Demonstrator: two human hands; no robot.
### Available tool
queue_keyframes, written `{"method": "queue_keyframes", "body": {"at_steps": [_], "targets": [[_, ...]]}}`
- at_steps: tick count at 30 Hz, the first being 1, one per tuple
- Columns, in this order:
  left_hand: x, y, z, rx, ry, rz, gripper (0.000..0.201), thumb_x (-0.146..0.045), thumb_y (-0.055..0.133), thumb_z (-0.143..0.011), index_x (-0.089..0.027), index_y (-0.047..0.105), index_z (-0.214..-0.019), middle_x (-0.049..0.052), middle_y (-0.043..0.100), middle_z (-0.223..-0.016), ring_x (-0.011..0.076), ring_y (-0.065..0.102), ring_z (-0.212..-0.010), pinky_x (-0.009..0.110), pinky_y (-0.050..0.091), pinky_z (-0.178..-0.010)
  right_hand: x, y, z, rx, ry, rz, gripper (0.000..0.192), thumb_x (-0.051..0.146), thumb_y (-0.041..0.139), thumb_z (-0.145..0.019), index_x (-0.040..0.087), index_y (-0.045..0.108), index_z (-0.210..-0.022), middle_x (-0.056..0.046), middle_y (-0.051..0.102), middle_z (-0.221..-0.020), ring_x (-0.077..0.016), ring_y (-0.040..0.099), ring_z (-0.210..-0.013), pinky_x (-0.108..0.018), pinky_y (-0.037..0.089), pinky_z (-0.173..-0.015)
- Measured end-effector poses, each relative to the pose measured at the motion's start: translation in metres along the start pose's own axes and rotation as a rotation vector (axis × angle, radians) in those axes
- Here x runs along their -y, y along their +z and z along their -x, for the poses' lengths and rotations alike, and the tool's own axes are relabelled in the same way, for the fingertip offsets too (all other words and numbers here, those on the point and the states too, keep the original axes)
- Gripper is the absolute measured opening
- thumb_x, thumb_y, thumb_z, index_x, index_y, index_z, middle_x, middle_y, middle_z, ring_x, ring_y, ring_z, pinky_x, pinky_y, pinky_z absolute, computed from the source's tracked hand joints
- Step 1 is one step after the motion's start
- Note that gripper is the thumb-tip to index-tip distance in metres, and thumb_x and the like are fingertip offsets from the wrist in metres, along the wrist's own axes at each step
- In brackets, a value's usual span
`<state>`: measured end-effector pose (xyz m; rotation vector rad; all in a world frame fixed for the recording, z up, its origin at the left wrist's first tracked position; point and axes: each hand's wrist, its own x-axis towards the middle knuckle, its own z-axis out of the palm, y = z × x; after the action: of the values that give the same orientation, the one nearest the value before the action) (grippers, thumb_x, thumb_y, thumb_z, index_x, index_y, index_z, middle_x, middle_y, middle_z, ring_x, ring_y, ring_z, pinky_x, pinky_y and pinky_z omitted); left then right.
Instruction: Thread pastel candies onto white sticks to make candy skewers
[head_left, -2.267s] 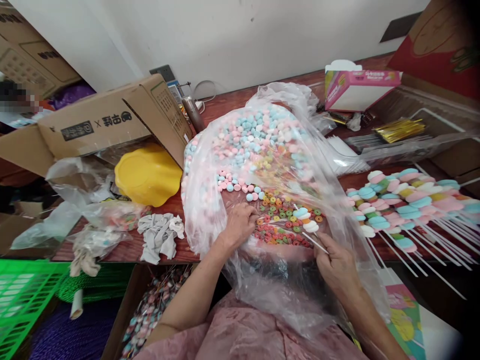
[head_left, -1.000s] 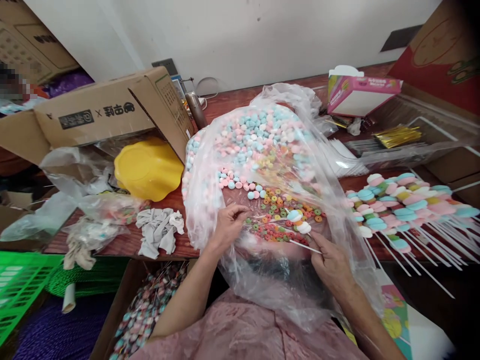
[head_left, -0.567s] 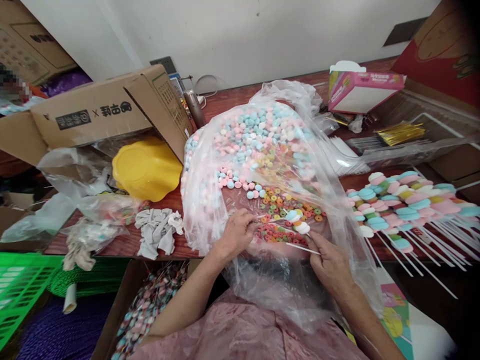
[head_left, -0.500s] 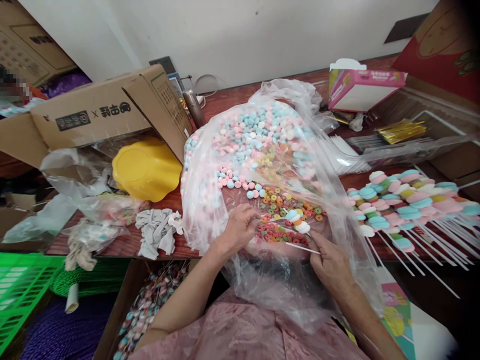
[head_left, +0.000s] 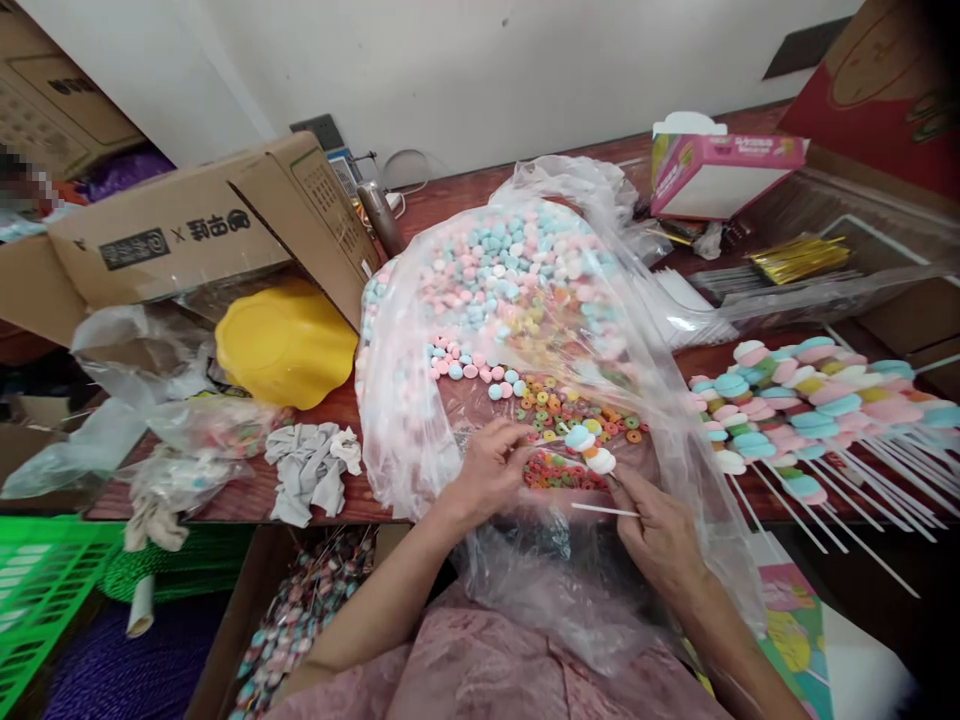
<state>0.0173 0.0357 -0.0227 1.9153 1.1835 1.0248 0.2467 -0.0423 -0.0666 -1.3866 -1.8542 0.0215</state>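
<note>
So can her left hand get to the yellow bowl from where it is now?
Probably not directly. The left hand is inside the clear plastic bag, and the bag's side stands between it and the yellow bowl; it would likely have to pull out first.

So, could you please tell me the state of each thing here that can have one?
Left hand: pinched at the stick's tip.
Right hand: gripping the stick.
Stick: partly threaded, a few candies on it.
Plastic bag: open, spread flat, candy inside.
Finished skewers: piled on the table.
Cardboard box: tipped on its side, open.
Yellow bowl: tilted.
Pink box: open.
Grey cloth: crumpled.
</note>
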Motion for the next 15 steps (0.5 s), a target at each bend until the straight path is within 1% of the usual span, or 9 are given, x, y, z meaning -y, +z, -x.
{"method": "queue_keyframes", "body": {"at_steps": [2, 4, 5, 7, 8, 10, 13, 14, 15], "targets": [[-0.007, -0.002, 0.000, -0.064, -0.183, 0.381, 0.018, -0.024, 0.078, -0.077, -0.017, 0.078, -0.094, 0.004, 0.069, -0.085, 0.0151, 0.063, -0.073, 0.030, 0.054, -0.067, 0.007, -0.003, 0.000, 0.017, -0.017, -0.053, 0.032, 0.014, 0.048, -0.096, 0.017, 0.069, -0.120, -0.008, 0.080, -0.102, -0.0211, 0.077, -0.079, -0.030, 0.062, -0.069], [-0.015, -0.005, -0.002, -0.088, -0.316, 0.686, 0.024, -0.031, 0.087, -0.068, -0.017, 0.079, -0.086, 0.002, 0.069, -0.084, 0.0139, 0.063, -0.072, 0.028, 0.056, -0.065, 0.017, -0.006, 0.001, 0.033, -0.042, -0.082, 0.032, 0.015, 0.049, -0.096, 0.017, 0.068, -0.122, -0.009, 0.080, -0.103, -0.0212, 0.077, -0.080, -0.030, 0.062, -0.069], [-0.018, -0.007, -0.003, -0.094, -0.346, 0.783, 0.025, -0.032, 0.090, -0.065, -0.018, 0.079, -0.083, 0.002, 0.069, -0.083, 0.0133, 0.064, -0.072, 0.027, 0.056, -0.065, 0.022, -0.007, 0.000, 0.044, -0.051, -0.088, 0.032, 0.015, 0.049, -0.096, 0.017, 0.068, -0.121, -0.009, 0.080, -0.103, -0.0214, 0.078, -0.081, -0.030, 0.062, -0.069], [-0.023, -0.010, -0.004, -0.122, -0.329, 0.857, 0.025, -0.031, 0.093, -0.061, -0.019, 0.080, -0.078, 0.001, 0.069, -0.082, 0.0124, 0.064, -0.075, 0.024, 0.056, -0.068, 0.030, -0.008, -0.001, 0.073, -0.064, -0.080, 0.031, 0.016, 0.049, -0.096, 0.016, 0.069, -0.120, -0.010, 0.079, -0.105, -0.0217, 0.078, -0.083, -0.031, 0.062, -0.069], [-0.024, -0.010, -0.004, -0.148, -0.290, 0.847, 0.023, -0.031, 0.093, -0.060, -0.020, 0.080, -0.076, 0.001, 0.069, -0.081, 0.0120, 0.064, -0.076, 0.023, 0.055, -0.069, 0.033, -0.009, -0.002, 0.087, -0.067, -0.067, 0.030, 0.016, 0.048, -0.096, 0.015, 0.069, -0.119, -0.011, 0.079, -0.105, -0.0220, 0.078, -0.084, -0.031, 0.062, -0.069], [-0.024, -0.011, -0.003, -0.193, -0.179, 0.750, 0.019, -0.029, 0.092, -0.064, -0.021, 0.080, -0.076, 0.002, 0.068, -0.081, 0.0121, 0.064, -0.078, 0.023, 0.055, -0.070, 0.036, -0.009, -0.005, 0.114, -0.076, -0.029, 0.031, 0.015, 0.046, -0.097, 0.014, 0.070, -0.117, -0.012, 0.079, -0.104, -0.0223, 0.078, -0.083, -0.031, 0.061, -0.067], [-0.023, -0.010, 0.001, -0.218, 0.059, 0.429, 0.007, -0.023, 0.083, -0.076, -0.021, 0.080, -0.082, 0.003, 0.068, -0.082, 0.0127, 0.065, -0.078, 0.025, 0.055, -0.070, 0.036, -0.008, -0.005, 0.134, -0.089, 0.041, 0.033, 0.013, 0.042, -0.096, 0.012, 0.070, -0.113, -0.013, 0.079, -0.102, -0.0225, 0.078, -0.080, -0.032, 0.061, -0.065], [-0.022, -0.009, 0.003, -0.210, 0.148, 0.301, 0.005, -0.021, 0.078, -0.081, -0.021, 0.080, -0.085, 0.004, 0.068, -0.083, 0.0130, 0.065, -0.078, 0.025, 0.055, -0.071, 0.036, -0.008, -0.005, 0.146, -0.091, 0.067, 0.034, 0.012, 0.041, -0.095, 0.011, 0.071, -0.112, -0.013, 0.079, -0.102, -0.0230, 0.078, -0.080, -0.032, 0.061, -0.065], [-0.023, -0.009, 0.005, -0.197, 0.228, 0.186, 0.008, -0.019, 0.073, -0.085, -0.021, 0.080, -0.087, 0.005, 0.069, -0.084, 0.0136, 0.065, -0.079, 0.026, 0.056, -0.071, 0.037, -0.008, -0.004, 0.160, -0.088, 0.093, 0.036, 0.010, 0.041, -0.093, 0.011, 0.071, -0.111, -0.014, 0.079, -0.101, -0.0236, 0.078, -0.080, -0.033, 0.062, -0.065]]}}
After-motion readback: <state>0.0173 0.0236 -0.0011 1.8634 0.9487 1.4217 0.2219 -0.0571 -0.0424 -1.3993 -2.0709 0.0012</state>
